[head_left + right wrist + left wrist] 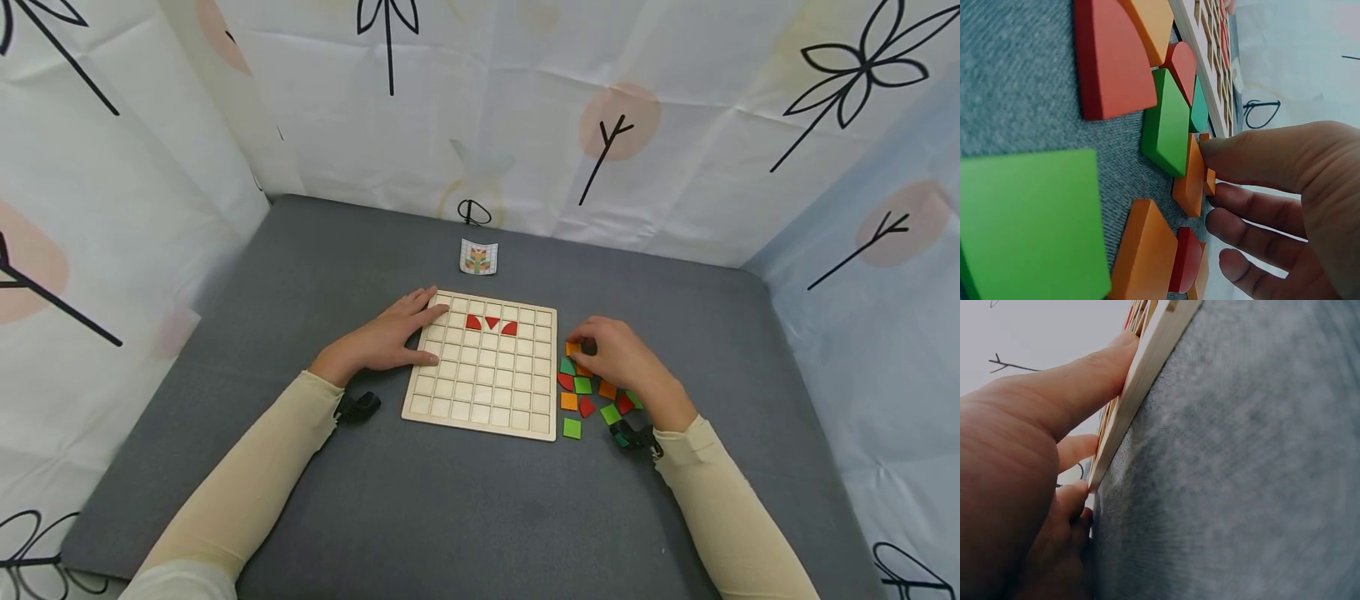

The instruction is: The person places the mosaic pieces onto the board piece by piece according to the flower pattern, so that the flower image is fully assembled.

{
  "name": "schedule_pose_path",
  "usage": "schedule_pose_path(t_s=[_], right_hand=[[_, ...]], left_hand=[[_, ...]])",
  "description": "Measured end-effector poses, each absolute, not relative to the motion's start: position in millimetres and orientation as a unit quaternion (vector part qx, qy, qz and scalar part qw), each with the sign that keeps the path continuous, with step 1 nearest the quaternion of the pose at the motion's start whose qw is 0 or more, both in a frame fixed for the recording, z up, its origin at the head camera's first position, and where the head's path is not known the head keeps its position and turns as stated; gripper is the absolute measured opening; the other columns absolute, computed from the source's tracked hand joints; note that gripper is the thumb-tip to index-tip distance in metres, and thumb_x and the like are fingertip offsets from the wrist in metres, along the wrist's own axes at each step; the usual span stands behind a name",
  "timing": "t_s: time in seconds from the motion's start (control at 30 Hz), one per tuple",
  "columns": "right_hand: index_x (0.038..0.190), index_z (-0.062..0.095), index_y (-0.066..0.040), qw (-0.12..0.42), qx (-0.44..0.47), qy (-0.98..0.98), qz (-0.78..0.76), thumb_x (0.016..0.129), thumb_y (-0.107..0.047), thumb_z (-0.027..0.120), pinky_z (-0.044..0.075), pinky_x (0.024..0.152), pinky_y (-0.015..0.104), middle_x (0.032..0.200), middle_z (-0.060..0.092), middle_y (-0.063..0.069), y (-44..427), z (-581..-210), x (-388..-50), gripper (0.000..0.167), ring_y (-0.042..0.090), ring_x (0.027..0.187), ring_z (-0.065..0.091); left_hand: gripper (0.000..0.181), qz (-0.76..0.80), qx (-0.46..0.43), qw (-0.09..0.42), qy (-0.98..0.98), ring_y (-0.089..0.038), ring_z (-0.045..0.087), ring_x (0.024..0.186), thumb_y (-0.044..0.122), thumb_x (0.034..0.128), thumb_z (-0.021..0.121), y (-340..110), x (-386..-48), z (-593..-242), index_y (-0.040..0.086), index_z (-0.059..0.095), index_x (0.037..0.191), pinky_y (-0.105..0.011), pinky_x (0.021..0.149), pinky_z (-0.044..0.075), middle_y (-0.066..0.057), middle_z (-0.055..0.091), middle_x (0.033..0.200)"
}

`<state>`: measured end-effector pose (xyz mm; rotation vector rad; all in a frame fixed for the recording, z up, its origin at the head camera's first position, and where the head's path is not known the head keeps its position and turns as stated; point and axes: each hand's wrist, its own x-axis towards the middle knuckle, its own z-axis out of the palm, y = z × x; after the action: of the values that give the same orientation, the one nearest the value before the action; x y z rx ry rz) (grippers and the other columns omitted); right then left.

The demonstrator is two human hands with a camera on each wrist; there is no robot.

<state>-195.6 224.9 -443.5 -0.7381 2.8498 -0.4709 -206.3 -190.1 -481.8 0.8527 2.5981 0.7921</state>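
A wooden grid board (480, 367) lies on the grey table, three red pieces (492, 322) in one of its upper rows. My left hand (386, 333) rests on the board's left edge, fingers spread; the left wrist view shows its thumb (1094, 372) against the wooden rim (1141, 381). Beside the right edge, my right hand (618, 358) pinches an orange piece (573, 347) between thumb and fingers. In the right wrist view that orange piece (1210, 181) is partly hidden by the hand (1297, 206), close to another orange piece (1190, 181).
Loose green (572, 428), red (587, 407) and orange (569, 401) pieces lie right of the board, several near my right wrist. A small card with a coloured pattern (478, 257) lies behind the board. Patterned white cloth (525, 125) hangs around the table.
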Motion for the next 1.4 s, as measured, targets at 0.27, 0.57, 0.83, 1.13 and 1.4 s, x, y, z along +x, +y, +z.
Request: schedule_pose_path(t_s=[0.27, 0.57, 0.83, 1.13, 1.4], right_hand=[[0.120, 0.081, -0.003, 0.074, -0.246, 0.954, -0.155, 0.098, -0.013, 0.083, 0.055, 0.086, 0.051, 0.114, 0.072, 0.012, 227.1, -444.7, -194.1, 0.025, 0.028, 0.093, 0.063], [0.120, 0.081, -0.002, 0.069, -0.242, 0.955, -0.156, 0.097, -0.011, 0.082, 0.055, 0.085, 0.051, 0.113, 0.072, 0.013, 227.3, -444.8, -193.7, 0.024, 0.029, 0.092, 0.063], [0.118, 0.081, -0.003, 0.051, -0.243, 0.955, -0.164, 0.098, -0.013, 0.082, 0.055, 0.084, 0.050, 0.112, 0.073, 0.012, 225.7, -445.3, -193.4, 0.023, 0.029, 0.092, 0.064], [0.118, 0.081, -0.003, 0.036, -0.230, 0.954, -0.189, 0.098, -0.014, 0.082, 0.055, 0.084, 0.049, 0.108, 0.071, 0.010, 218.1, -435.8, -190.4, 0.023, 0.028, 0.094, 0.063], [0.117, 0.081, -0.004, 0.015, -0.245, 0.948, -0.202, 0.096, -0.014, 0.085, 0.055, 0.080, 0.045, 0.107, 0.071, 0.008, 206.2, -427.9, -190.9, 0.023, 0.027, 0.092, 0.063]], left_hand=[[0.097, 0.284, 0.290, 0.145, 0.902, -0.039, -0.001, 0.166, 0.043, 0.0997, 0.081, -188.9, -205.3, -481.1, 0.011, 0.028, 0.173, -0.064, 0.129, 0.011, -0.017, 0.004, 0.181], [0.098, 0.293, 0.286, 0.143, 0.901, -0.039, -0.001, 0.166, 0.045, 0.0985, 0.082, -189.7, -205.6, -482.1, 0.012, 0.029, 0.174, -0.065, 0.128, 0.012, -0.015, 0.003, 0.181], [0.098, 0.285, 0.296, 0.140, 0.901, -0.039, -0.001, 0.166, 0.046, 0.0995, 0.081, -191.5, -205.6, -484.1, 0.012, 0.028, 0.174, -0.066, 0.128, 0.011, -0.015, 0.003, 0.181], [0.098, 0.281, 0.299, 0.138, 0.901, -0.039, -0.001, 0.166, 0.047, 0.1001, 0.080, -191.6, -204.5, -484.1, 0.013, 0.025, 0.175, -0.065, 0.129, 0.010, -0.015, 0.002, 0.181], [0.098, 0.277, 0.297, 0.141, 0.903, -0.038, -0.002, 0.166, 0.047, 0.1004, 0.079, -191.3, -205.4, -485.5, 0.014, 0.024, 0.175, -0.065, 0.129, 0.010, -0.014, 0.000, 0.182]])
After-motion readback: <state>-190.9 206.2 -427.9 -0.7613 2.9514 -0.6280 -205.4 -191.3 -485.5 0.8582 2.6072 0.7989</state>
